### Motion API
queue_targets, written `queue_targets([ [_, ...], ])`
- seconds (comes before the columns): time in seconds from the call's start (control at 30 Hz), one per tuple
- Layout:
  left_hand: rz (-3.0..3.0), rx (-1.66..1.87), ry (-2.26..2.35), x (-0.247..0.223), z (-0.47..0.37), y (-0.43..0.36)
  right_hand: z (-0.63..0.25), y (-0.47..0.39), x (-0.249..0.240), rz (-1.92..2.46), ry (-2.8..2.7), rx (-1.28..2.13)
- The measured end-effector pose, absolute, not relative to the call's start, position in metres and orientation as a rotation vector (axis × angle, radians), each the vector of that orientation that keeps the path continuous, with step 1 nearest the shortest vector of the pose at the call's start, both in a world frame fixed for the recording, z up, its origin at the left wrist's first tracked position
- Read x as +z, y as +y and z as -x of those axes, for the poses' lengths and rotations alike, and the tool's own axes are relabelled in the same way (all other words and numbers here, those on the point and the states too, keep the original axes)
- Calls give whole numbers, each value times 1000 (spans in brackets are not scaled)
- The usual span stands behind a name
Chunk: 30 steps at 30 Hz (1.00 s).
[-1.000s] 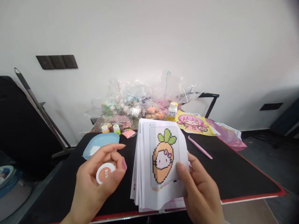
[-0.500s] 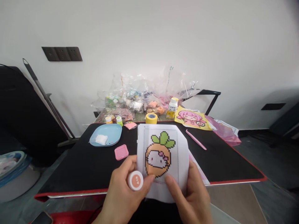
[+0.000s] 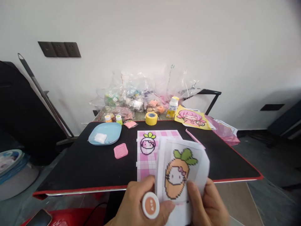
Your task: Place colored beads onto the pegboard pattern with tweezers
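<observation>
My left hand (image 3: 135,204) is closed round a small bottle with a white-rimmed orange cap (image 3: 150,205), its thumb against the paper's lower left. My right hand (image 3: 205,204) grips the right side of the folded white paper (image 3: 199,171), thumb on top. The paper shows a pixel picture of an orange carrot figure with green leaves and a white face. Behind it on the black table lies a pink checked sheet (image 3: 145,168) with a similar figure, its body white. The paper covers the sheet's right part.
A blue tray (image 3: 92,133) holding a white packet stands left, near a pink ridged dish (image 3: 120,151). Yellow tape (image 3: 151,118), small bottles, a white bottle (image 3: 172,106) and bagged beads line the back. Pink tweezers (image 3: 194,137) and a yellow picture sheet (image 3: 192,118) lie right.
Both hands have moved right and down with the paper and the bottle, and the paper has tilted. The pink checked sheet behind it has come into view.
</observation>
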<state>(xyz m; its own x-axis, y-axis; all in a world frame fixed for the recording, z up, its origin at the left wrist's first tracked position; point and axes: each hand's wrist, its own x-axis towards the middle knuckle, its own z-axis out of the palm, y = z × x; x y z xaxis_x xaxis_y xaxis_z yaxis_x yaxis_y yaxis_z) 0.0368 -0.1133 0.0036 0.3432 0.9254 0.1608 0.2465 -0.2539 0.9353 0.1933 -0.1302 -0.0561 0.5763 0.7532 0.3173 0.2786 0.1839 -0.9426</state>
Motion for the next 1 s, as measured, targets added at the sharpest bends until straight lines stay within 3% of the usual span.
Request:
queue_targets([
  [0.23,-1429,1066,1144,16,-23,-102,-180,-119,-32,1187,-1121,288],
  [0.43,-1055,930,752,27,-19,-86,-184,-108,-17,1123,-1294,181],
  [1.0,-1032,1018,635,34,-19,-84,-183,-108,-6,1076,-1272,192],
])
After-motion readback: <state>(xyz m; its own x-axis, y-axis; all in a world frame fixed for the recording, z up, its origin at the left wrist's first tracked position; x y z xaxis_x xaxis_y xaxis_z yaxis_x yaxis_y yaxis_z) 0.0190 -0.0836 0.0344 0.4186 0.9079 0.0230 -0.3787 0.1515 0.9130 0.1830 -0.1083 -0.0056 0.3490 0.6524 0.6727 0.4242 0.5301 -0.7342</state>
